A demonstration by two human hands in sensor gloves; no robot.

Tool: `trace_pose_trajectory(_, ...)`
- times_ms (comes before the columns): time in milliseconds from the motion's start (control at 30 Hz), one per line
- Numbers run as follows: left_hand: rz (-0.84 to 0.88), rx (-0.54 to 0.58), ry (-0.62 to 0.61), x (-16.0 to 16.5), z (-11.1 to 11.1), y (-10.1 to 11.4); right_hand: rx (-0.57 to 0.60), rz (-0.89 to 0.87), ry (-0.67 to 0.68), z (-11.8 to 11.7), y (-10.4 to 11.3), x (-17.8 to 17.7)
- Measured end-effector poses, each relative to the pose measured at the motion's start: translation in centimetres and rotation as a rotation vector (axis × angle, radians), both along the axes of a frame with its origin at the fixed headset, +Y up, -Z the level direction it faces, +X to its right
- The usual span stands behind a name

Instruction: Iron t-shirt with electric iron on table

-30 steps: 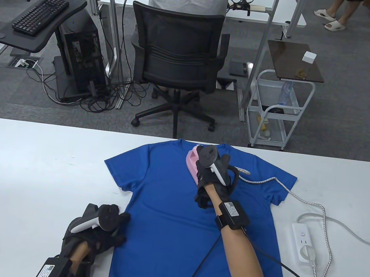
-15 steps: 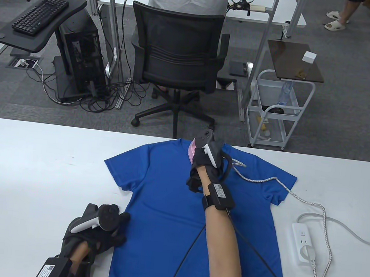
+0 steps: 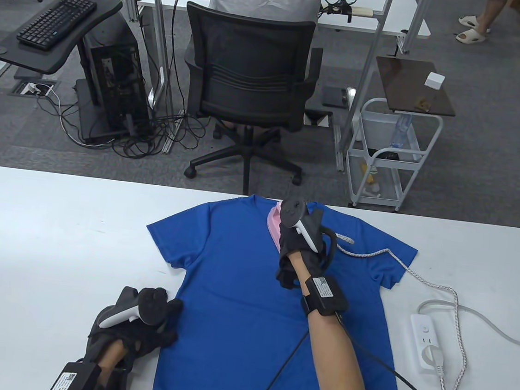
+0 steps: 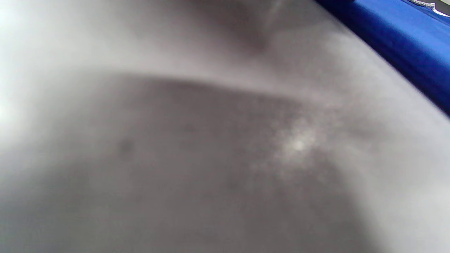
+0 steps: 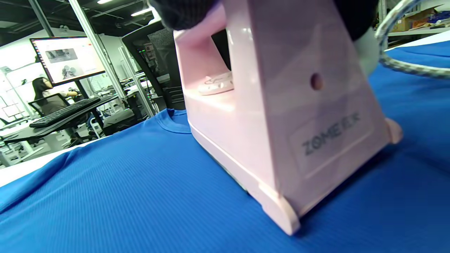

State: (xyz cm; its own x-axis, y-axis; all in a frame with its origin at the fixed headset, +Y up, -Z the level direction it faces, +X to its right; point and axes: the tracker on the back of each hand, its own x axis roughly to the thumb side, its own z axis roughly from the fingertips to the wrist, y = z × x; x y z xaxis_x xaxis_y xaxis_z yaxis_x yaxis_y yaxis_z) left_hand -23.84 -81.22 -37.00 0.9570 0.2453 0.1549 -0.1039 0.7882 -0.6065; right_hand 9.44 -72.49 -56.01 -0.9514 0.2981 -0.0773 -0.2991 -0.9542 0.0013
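A blue t-shirt (image 3: 249, 296) lies flat on the white table (image 3: 52, 229), collar at the far edge. My right hand (image 3: 299, 241) grips the handle of a pink electric iron (image 3: 275, 222), which sits flat on the shirt just below the collar. In the right wrist view the iron (image 5: 281, 116) rests soleplate down on the blue fabric (image 5: 123, 196). My left hand (image 3: 144, 327) rests palm down at the shirt's lower left edge. The left wrist view is blurred grey table with a strip of the shirt (image 4: 404, 38) at the top right.
The iron's braided cord (image 3: 418, 276) runs right across the sleeve to a white power strip (image 3: 427, 345) near the table's right side. An office chair (image 3: 248, 87) with a seated person and a white cart (image 3: 392, 153) stand beyond the table's far edge.
My right hand pushed the iron up to the collar, then drew it back a little toward me and to the right. My left hand has not moved.
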Motion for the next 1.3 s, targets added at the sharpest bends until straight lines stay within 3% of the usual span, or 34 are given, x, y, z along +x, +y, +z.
trace_pose_trajectory(133,0.001,0.001,0.002,0.0,0.0,0.0,-0.014,-0.012,0.026,1.3,0.2,1.3)
trace_pose_trajectory(333,0.0,0.0,0.001,0.0,0.0,0.0,-0.038,-0.032,0.04,1.4,0.2,1.7)
trace_pose_trajectory(900,0.0,-0.006,-0.002,0.0,0.0,0.0,-0.07,0.033,-0.152,-4.1,0.3,-0.5)
trace_pose_trajectory(1300,0.005,-0.007,-0.003,0.0,-0.1,0.0,-0.054,0.02,-0.112,-3.3,0.0,0.3)
